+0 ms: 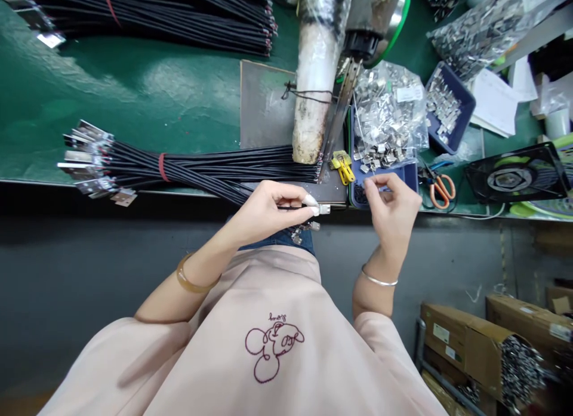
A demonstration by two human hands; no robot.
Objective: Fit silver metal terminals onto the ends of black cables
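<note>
My left hand (268, 212) pinches a black cable just behind its metal plug (324, 209), thumb and forefinger pressed together at the bench edge. Whitish coverings sit on those two fingertips. Beneath that hand hang a few more cable ends with metal plugs (296, 236). The cable bundle (201, 165), tied with a red band, lies on the bench behind it. My right hand (394, 208) is closed in a pinch over the front of a blue tray (409, 178); anything between its fingertips is too small to tell. Small black pieces (359, 194) lie in the tray beside it.
A soldering iron (342, 114) and a white wrapped tube (311, 99) come down over the bench. A yellow clip (344, 168) lies near the tray. Bagged metal shells (387, 114), orange-handled scissors (442, 191) and a black fan (514, 176) are rightward. Another cable bundle (179, 22) lies behind.
</note>
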